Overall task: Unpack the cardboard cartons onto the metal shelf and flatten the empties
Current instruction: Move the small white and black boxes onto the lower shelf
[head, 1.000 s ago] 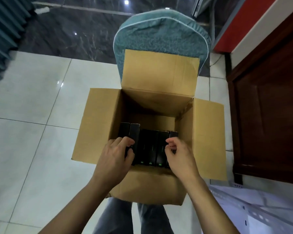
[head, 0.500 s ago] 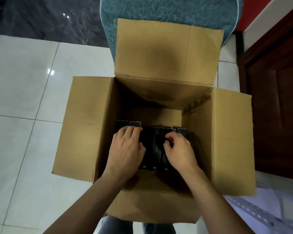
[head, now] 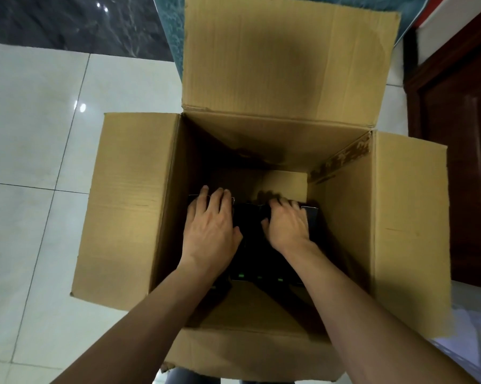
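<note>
Black boxes [head: 250, 245] deep in carton [head: 341, 217]; chair [head: 172, 31] behind, door [head: 461, 120] right.

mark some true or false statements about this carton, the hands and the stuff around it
1. The left hand and the right hand both touch black boxes inside the carton. True.
2. The carton's top flaps are folded shut. False: they stand open.
3. The carton is empty. False: a row of black boxes sits in it.
4. A teal chair stands behind the carton. True.
5. The floor beside the carton is carpet. False: it is glossy white tiles.
</note>
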Motion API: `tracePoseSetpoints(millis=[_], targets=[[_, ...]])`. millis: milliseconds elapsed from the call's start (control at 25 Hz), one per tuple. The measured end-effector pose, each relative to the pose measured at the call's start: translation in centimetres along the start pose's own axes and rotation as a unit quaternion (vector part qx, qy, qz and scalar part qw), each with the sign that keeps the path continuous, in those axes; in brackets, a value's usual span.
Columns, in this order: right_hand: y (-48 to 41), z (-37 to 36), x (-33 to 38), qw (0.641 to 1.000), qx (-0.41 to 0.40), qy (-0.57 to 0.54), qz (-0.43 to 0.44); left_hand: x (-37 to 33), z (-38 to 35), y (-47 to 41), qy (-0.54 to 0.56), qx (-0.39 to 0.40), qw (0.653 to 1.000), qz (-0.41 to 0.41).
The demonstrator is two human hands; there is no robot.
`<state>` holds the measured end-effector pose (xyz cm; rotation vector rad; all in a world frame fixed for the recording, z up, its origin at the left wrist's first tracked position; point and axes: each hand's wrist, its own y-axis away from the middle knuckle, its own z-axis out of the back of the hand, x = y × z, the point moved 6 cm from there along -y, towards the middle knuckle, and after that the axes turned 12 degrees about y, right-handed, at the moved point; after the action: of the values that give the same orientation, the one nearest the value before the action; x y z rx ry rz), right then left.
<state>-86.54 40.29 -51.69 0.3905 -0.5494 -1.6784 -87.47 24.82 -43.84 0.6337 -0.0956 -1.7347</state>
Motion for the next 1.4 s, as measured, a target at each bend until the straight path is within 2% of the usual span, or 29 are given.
tracePoseSetpoints(millis=[240, 400, 480, 640, 720, 880, 960, 1160, 1400], targets=[[-2.6, -2.3, 0.2, 0.995, 0.084, 0.062, -0.001, 0.3, -0.8, -0.1, -0.004, -0.001, 1.000, -0.006], [-2.8, -3.1, 0.0, 0.992, 0.105, 0.070, 0.000, 0.4, -1.1, -0.6, -0.016, -0.015, 1.000, -0.001], [-2.3, -3.0, 0.0, 0.994, 0.086, 0.063, -0.002, 0.4, -1.2, -0.8, -0.026, -0.015, 1.000, -0.002], [-0.7, -1.3, 0.2, 0.999, -0.016, 0.043, -0.022, 0.4, -0.7, -0.7, -0.023, -0.030, 0.999, -0.001], [0.0, -1.2, 0.4, 0.998, -0.016, 0.024, -0.047, 0.4, -0.4, -0.4, -0.013, -0.038, 0.999, 0.003], [1.0, -3.2, 1.4, 0.990, 0.069, -0.077, -0.092, 0.6, -0.3, 1.0, 0.043, -0.033, 0.998, 0.035], [1.2, -3.6, 1.5, 0.982, 0.082, -0.123, -0.118, 0.9, -0.8, 1.7, 0.093, -0.013, 0.994, 0.065], [2.4, -2.5, 1.1, 0.980, 0.037, -0.151, -0.127, 0.8, -1.0, 2.0, 0.100, -0.010, 0.993, 0.066], [5.6, 2.0, -0.2, 0.971, -0.083, -0.192, -0.118, -0.6, 1.6, 3.0, 0.118, -0.038, 0.991, 0.041]])
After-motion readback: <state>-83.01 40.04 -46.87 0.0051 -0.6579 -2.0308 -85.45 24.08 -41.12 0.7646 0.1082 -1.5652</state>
